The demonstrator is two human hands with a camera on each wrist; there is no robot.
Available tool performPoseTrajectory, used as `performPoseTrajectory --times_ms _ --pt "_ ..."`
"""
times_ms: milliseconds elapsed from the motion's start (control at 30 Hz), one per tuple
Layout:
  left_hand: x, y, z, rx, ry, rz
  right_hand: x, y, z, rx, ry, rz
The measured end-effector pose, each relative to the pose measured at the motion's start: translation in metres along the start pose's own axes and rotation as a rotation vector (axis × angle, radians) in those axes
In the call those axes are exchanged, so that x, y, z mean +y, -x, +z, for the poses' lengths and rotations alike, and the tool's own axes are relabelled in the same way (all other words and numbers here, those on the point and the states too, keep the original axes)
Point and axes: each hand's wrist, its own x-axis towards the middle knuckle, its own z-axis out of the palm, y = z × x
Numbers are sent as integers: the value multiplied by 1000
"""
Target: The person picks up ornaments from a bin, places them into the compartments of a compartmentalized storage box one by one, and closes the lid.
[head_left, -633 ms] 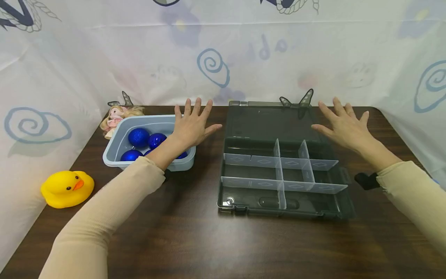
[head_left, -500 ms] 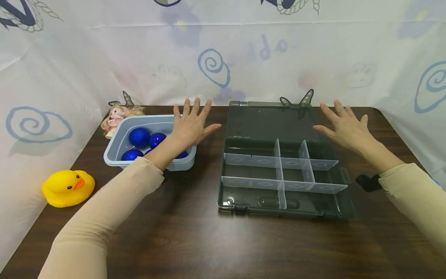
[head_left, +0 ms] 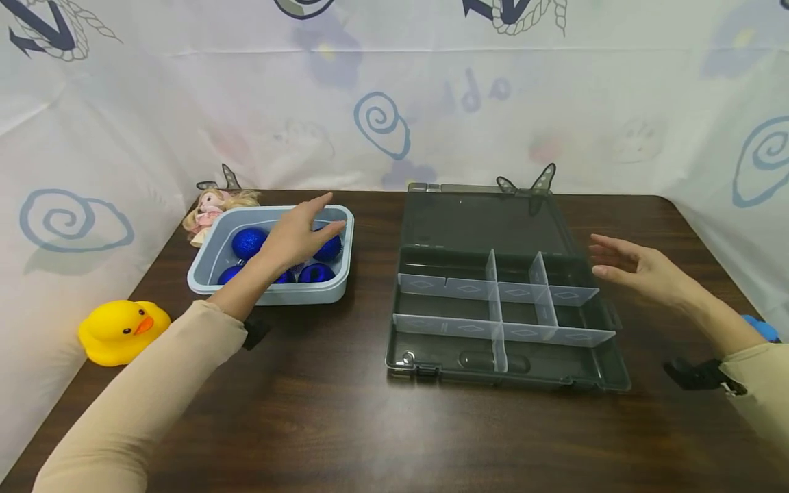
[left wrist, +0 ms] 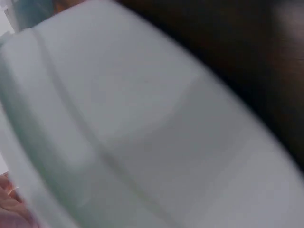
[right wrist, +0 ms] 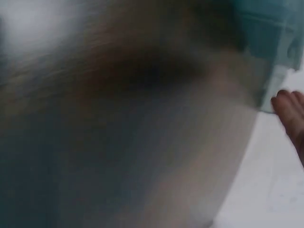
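My left hand [head_left: 291, 238] hovers over a light blue plastic tub [head_left: 302, 294], thumb and forefinger spread apart, nothing held. Several shiny blue baubles [head_left: 249, 243] lie in the tub, some partly hidden by hand and wrist. In the left wrist view the tub's pale outer wall [left wrist: 142, 109] fills most of the frame, with fingers [left wrist: 13, 209] at the lower left corner. My right hand [head_left: 653, 272] is held in the air to the right of a smoky see-through organizer box [head_left: 446, 355], fingers loosely bent and holding nothing. The box stands with its lid [head_left: 481, 216] laid back.
Clear upright dividers [head_left: 446, 286] split the box into several compartments. A yellow rubber duck [head_left: 123, 333] sits at the table's left edge. Behind the tub is a small doll [head_left: 209, 212]. A printed white curtain [head_left: 431, 103] encloses the dark wooden table [head_left: 345, 424].
Both hands were spread flat with fingers forward. The left has moved left and turned over the tub, uncovering more baubles. The right has drawn back toward me and turned sideways, fingers bending.
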Motion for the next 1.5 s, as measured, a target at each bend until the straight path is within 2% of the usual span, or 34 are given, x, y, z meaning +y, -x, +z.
performPoseTrajectory --times_ms 100,200,333,500,700,800,900,1033,1167,1267,1367,1500 --pt "-14 4 2 -17 58 -57 12 7 6 -28 -91 2" --pt "-25 4 7 -35 61 -85 19 9 9 -61 -129 -8" --pt "-33 2 15 -57 39 -99 24 10 12 -96 -145 -47" --pt "-33 -2 20 -36 21 -97 29 10 13 -95 -148 -85" --pt "-34 -4 21 -25 19 -111 32 10 15 -69 -147 -67" --pt "-31 -2 16 -12 33 -122 33 10 15 -57 -143 -60" --pt "-23 0 5 62 64 -121 33 10 14 -49 -149 -53" --pt "1 0 -8 143 191 -96 33 9 13 -48 -155 -45" --pt "39 -6 -8 118 385 -33 33 7 14 -57 -173 -55" --pt "76 -16 4 42 516 45 32 6 14 -64 -198 -72" --pt "116 -29 21 -77 584 116 32 6 13 -65 -216 -79" --pt "164 -47 48 -197 555 160 31 6 14 -66 -224 -96"
